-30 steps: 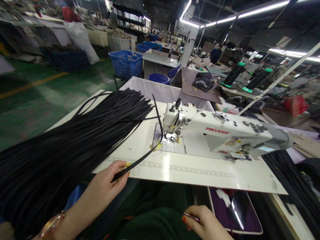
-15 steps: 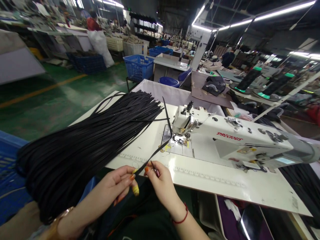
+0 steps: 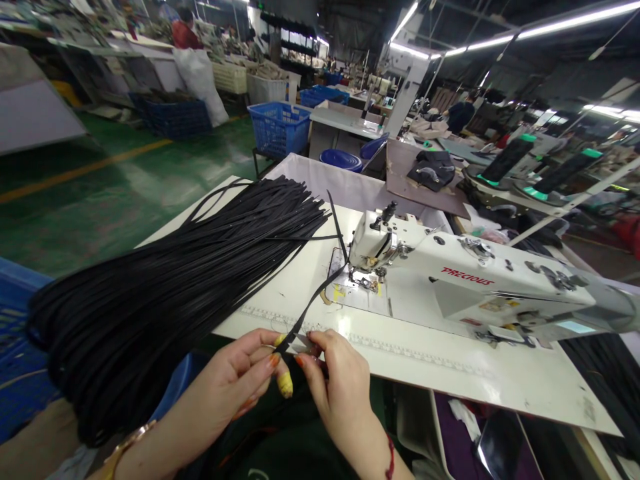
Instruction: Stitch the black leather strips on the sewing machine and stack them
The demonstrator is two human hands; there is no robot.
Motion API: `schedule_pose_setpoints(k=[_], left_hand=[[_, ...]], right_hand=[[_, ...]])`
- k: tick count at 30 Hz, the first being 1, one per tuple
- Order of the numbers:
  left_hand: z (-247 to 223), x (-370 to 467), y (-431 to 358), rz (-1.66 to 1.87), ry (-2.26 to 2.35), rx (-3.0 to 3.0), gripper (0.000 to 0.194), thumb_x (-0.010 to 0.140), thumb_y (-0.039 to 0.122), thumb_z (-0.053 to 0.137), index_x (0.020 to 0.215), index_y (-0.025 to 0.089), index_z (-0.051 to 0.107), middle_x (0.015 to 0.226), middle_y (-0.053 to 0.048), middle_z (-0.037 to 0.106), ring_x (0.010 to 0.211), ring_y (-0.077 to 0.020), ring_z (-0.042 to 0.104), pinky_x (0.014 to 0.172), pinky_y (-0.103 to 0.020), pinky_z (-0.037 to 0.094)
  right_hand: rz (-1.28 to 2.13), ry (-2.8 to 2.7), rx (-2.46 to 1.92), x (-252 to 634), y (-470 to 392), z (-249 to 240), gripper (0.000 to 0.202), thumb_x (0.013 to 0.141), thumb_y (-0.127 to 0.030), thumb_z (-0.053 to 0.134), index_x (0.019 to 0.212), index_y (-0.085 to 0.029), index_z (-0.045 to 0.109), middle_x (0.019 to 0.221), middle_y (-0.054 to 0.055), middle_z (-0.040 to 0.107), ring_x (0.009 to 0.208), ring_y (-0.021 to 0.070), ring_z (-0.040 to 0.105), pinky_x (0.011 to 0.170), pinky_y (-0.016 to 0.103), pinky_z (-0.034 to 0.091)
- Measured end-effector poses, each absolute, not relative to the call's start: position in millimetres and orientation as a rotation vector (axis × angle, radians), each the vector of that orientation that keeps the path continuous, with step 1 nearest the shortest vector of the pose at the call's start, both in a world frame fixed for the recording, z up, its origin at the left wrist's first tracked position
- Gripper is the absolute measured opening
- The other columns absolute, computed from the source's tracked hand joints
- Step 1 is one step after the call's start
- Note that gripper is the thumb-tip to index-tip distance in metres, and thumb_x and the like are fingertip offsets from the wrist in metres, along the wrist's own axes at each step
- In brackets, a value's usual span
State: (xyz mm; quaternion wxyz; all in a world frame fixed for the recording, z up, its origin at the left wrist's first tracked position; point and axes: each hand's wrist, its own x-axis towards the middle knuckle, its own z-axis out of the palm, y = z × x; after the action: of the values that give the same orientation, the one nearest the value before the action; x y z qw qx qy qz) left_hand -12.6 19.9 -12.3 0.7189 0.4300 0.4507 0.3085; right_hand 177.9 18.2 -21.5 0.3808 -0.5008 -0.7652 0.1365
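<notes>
Step in hand looks like trimming thread at the near end of a black strap (image 3: 313, 301), right at the front edge of the sewing table (image 3: 400, 363). To do it well: keep the strap end taut and pinched close to the cut, blades only on the thread, clear of the strap edge and of the left fingertips.

Left hand (image 3: 240, 380): thumb and forefinger closed in a pinch on the strap's near end, other fingers loosely curled under; one finger wears a yellow finger cot (image 3: 285, 385). Right hand (image 3: 337, 387): fingers closed around a small metal thread snip (image 3: 303, 343), tip touching the strap end just beside the left pinch. Can't tell whether the blades are open.

All places relative to the sewing machine (image 3: 470, 283), white, marked PRECIOUS:
- Strap runs from the hands up to the needle area at the machine's left end, then curls up and back past it.
- Big bundle of black straps (image 3: 175, 280) lies left of the machine, fanned across the table and hanging off the near-left edge.
- Thread cones (image 3: 510, 157) stand behind it, to the right.
- Blue plastic basket (image 3: 279, 129) sits well behind it, to the left, on the green floor.
</notes>
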Motion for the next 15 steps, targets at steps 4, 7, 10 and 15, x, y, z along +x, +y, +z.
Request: schedule_pose_setpoints(k=[4,7,10,15], left_hand=[[-8.3,-10.4,18.8,0.709,1.012,0.984,0.040,0.087,0.052,0.063,0.112,0.021,0.056,0.070,0.002,0.060,0.049,-0.0069,0.040,0.044,-0.017,0.028],[-4.5,-8.9,18.6,0.710,1.017,1.018,0.039,0.087,0.052,0.063,0.110,0.021,0.058,0.072,0.001,0.064,0.057,-0.0112,0.050,0.049,-0.019,0.037],[-3.4,-9.1,18.2,0.701,1.016,1.058,0.040,0.086,0.052,0.063,0.111,0.021,0.058,0.075,-0.001,0.066,0.064,-0.0150,0.056,0.055,-0.022,0.043],[-6.0,-11.2,16.6,0.720,1.030,1.075,0.039,0.086,0.052,0.064,0.109,0.021,0.057,0.074,-0.001,0.066,0.063,-0.0138,0.055,0.055,-0.021,0.042]], right_hand=[[0.312,-1.960,-1.263,179.5,19.4,-18.1,0.017,0.097,-0.031,0.051,0.104,-0.018,0.060,0.078,0.006,0.065,0.069,0.0189,0.061,0.061,0.028,0.047],[0.307,-1.963,-1.261,180.5,18.4,-16.8,0.017,0.096,-0.030,0.052,0.104,-0.017,0.060,0.078,0.006,0.065,0.069,0.0190,0.061,0.062,0.028,0.047],[0.291,-1.965,-1.271,180.9,16.6,-15.7,0.016,0.096,-0.029,0.054,0.104,-0.017,0.060,0.079,0.006,0.065,0.070,0.0190,0.061,0.062,0.028,0.046],[0.416,-1.876,-1.297,177.2,13.3,-19.2,0.012,0.094,-0.027,0.056,0.102,-0.018,0.060,0.080,0.005,0.063,0.070,0.0175,0.057,0.063,0.028,0.043]])
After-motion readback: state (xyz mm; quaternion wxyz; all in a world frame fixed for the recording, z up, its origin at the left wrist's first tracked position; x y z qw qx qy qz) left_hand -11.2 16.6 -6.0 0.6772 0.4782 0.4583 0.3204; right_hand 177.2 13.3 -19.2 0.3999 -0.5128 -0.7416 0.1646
